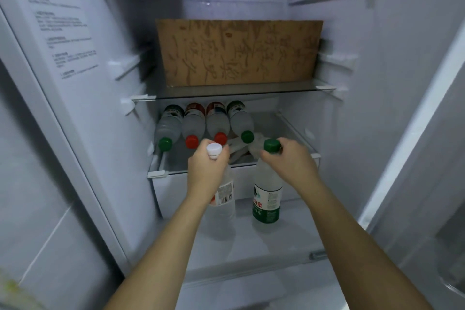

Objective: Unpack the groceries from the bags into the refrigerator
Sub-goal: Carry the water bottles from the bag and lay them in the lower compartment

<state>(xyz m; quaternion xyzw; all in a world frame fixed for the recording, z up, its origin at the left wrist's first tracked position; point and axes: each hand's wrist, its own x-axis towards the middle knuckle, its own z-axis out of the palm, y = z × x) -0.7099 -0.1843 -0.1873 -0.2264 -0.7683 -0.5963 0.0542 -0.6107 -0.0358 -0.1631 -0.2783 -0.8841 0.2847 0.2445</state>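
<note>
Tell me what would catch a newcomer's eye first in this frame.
Two hands at centre: the left hand holds a white-capped bottle, the right hand a green-capped bottle, both upright. Behind them four bottles lie side by side on a shelf, with a brown cardboard sheet above.

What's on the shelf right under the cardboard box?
Four water bottles lie side by side under the cardboard box, caps facing out: green, red, red, green. Crumpled clear plastic lies in front. The hands hide part of it.
</note>
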